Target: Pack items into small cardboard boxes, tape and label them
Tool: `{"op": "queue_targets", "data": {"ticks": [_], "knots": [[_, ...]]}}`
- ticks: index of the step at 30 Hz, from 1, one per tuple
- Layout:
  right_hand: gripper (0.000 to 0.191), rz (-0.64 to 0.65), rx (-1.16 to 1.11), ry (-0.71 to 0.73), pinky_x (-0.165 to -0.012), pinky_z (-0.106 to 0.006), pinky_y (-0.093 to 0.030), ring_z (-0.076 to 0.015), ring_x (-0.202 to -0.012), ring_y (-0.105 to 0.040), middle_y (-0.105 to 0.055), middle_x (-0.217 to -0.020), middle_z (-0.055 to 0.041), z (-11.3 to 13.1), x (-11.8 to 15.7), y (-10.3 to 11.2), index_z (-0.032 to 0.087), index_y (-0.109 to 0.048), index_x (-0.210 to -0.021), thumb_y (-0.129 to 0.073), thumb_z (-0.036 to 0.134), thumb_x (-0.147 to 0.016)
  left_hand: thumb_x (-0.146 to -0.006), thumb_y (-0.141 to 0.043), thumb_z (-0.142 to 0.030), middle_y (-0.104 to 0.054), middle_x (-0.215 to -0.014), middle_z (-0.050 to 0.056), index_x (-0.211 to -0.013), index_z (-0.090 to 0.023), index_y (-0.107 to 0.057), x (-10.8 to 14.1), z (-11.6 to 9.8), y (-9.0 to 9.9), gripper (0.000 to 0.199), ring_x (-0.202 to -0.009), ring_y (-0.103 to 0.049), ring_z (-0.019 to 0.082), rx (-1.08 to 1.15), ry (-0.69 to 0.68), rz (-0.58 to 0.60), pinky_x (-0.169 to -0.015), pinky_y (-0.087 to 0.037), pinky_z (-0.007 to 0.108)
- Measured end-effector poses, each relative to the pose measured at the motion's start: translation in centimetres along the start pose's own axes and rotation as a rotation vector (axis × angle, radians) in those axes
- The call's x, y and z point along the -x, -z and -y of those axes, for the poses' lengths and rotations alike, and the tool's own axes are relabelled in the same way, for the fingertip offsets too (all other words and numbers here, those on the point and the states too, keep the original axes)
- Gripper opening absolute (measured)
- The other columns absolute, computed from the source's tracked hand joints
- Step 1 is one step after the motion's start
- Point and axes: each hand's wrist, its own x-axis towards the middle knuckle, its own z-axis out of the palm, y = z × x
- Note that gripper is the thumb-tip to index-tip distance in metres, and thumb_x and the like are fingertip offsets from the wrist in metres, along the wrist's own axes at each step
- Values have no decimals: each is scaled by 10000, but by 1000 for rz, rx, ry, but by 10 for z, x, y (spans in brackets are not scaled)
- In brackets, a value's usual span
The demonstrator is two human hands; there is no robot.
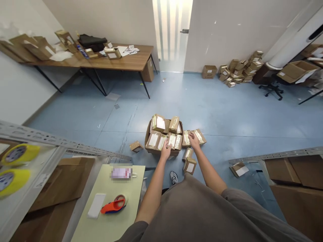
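A large open carton (148, 148) stands on the floor in front of me, filled with small taped boxes bearing white labels. My left hand (166, 150) is at its near side, fingers apart, over a small labelled box (162, 143) inside. My right hand (194, 140) is just right of the carton, fingers loosely bent and apart, over a taped box (200, 136) on the floor. Whether it touches that box I cannot tell. Another taped box (186, 138) lies between that hand and the carton. Two small boxes, one with a white label (190, 166), lie nearer my foot.
A small box (136, 146) lies left of the carton. At lower left, a pale table (131, 198) carries an orange tape dispenser (113, 205). Metal shelving (58, 144) stands beside it. More boxes (237, 72) are piled along the far wall, right of the door (173, 37).
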Motion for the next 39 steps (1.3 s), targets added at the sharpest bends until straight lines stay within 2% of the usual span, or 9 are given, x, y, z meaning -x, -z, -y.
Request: {"op": "queue_targets", "data": {"ticks": [5, 11, 15, 20, 25, 29, 32, 35, 39], "knots": [[616, 203, 2, 117, -1106, -509, -517, -322, -1273, -658, -699, -1368, -180, 34, 28, -60, 180, -625, -1413, -645, 475, -873, -957, -677, -542, -548, -1573, 190, -1647, -215, -392, 26, 2, 49, 815, -1430, -557, 322, 43, -55, -132, -1202, -423, 464], [537, 418, 89, 282, -1104, -512, -510, -329, -1277, -651, -714, -1362, -163, 60, 99, -141, 202, -680, -1347, -642, 508, -906, -974, -653, -534, -554, -1575, 175, -1592, -207, -487, 87, 10, 121, 719, -1414, -567, 322, 119, -134, -347, -1178, -461, 464], [508, 591, 112, 353, -1098, -513, -511, -325, -1264, -655, -718, -1361, -154, 71, 165, -200, 212, -702, -1314, -633, 512, -911, -969, -657, -549, -549, -1585, 147, -1553, -229, -538, 147, 23, 183, 676, -1391, -578, 323, 138, -164, -543, -1156, -482, 464], [501, 822, 118, 400, -1064, -509, -537, -314, -1238, -672, -714, -1380, -129, 76, 256, -272, 239, -700, -1321, -643, 495, -894, -957, -668, -555, -551, -1579, 152, -1520, -223, -566, 237, 49, 261, 662, -1386, -580, 324, 180, -142, -772, -1146, -486, 447], [491, 1009, 135, 432, -1031, -490, -553, -318, -1275, -654, -706, -1385, -126, 67, 347, -321, 248, -698, -1323, -660, 467, -884, -963, -658, -542, -517, -1610, 147, -1536, -247, -544, 330, 86, 313, 655, -1388, -576, 310, 223, -114, -983, -1166, -462, 444], [490, 1109, 195, 491, -1062, -492, -536, -313, -1303, -628, -681, -1417, -116, 51, 407, -339, 252, -688, -1351, -630, 446, -904, -953, -668, -560, -524, -1608, 143, -1532, -247, -547, 390, 123, 332, 669, -1399, -573, 317, 276, -55, -1098, -1168, -461, 440], [487, 1164, 295, 573, -1093, -510, -509, -308, -1278, -631, -677, -1420, -100, 40, 433, -344, 268, -670, -1386, -602, 403, -923, -940, -684, -577, -519, -1614, 147, -1535, -242, -540, 416, 146, 333, 698, -1402, -577, 324, 314, -7, -1137, -1178, -453, 445], [477, 1200, 371, 660, -1125, -510, -477, -316, -1291, -620, -676, -1418, -102, 33, 443, -346, 260, -676, -1385, -595, 335, -921, -930, -692, -588, -494, -1634, 147, -1536, -241, -536, 422, 162, 325, 715, -1418, -565, 333, 345, 38, -1145, -1190, -442, 455], [475, 1238, 512, 691, -1114, -458, -481, -317, -1288, -631, -652, -1451, -126, 24, 436, -348, 222, -684, -1383, -607, 256, -916, -942, -682, -551, -503, -1627, 147, -1510, -234, -561, 411, 177, 298, 661, -1447, -539, 326, 379, 63, -1150, -1202, -429, 456]]}}
